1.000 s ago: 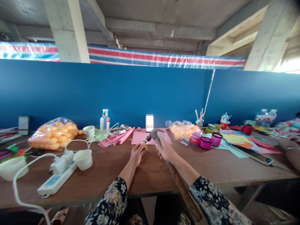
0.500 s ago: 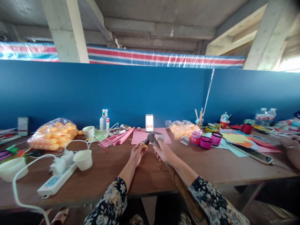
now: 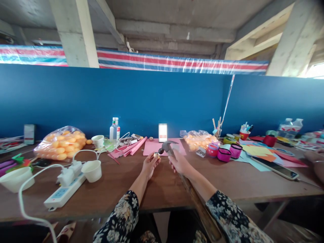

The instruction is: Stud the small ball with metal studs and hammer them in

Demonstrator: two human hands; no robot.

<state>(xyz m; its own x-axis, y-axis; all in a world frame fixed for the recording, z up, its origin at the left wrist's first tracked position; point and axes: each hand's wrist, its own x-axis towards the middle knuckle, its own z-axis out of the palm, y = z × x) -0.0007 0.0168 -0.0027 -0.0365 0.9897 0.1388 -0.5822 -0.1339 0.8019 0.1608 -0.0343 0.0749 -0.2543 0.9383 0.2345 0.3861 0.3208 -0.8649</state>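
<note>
My left hand (image 3: 150,166) is pinching a small, round, shiny metal piece (image 3: 157,155), perhaps a bell; its exact kind is too small to tell. Wrapped around a claw hammer (image 3: 169,147) close to its head is my right hand (image 3: 179,164). The hammer's striking face is just above and beside the round piece. Its long wooden handle (image 3: 199,209) slants down under my right forearm, past the table's front edge. Beyond both hands lies a pink sheet (image 3: 149,147).
On the left are a power strip (image 3: 54,199), a paper cup (image 3: 91,171) and a bag of orange balls (image 3: 60,143). Pink strips (image 3: 133,147) lie nearer. To the right are another ball bag (image 3: 199,140), magenta rings (image 3: 224,155) and a phone (image 3: 274,167). Another person's hand (image 3: 314,157) rests at far right.
The hammer head has lifted slightly off the round piece, which now shows more fully in my left fingers. The whole view has shifted a little.
</note>
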